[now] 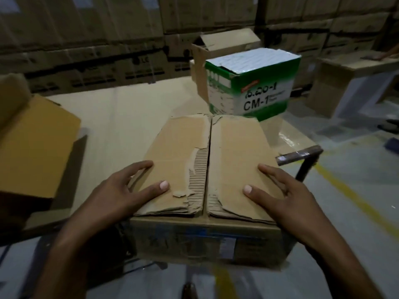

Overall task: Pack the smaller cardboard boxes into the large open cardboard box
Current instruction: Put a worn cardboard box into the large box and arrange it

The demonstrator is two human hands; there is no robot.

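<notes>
Grip: left hand [121,190] and right hand [287,190] pressed the sides of the brown cardboard box [207,152], fingers spread almost straight, thumbs on its top flaps.
Box: at the table's [121,117] near right edge, seemingly jutting past it; the large open box [36,152] lay left.
Risk: held by side pressure alone, it could slip; the torn, unsealed flaps [197,169] could spring open.

Pale table [121,117], right there. Near edge: brown box [183,152], flaps shut, torn along the seam. Far right: green box [259,93], with an open carton [218,46] tight behind it. Left edge: big box [32,147], flap up.
</notes>
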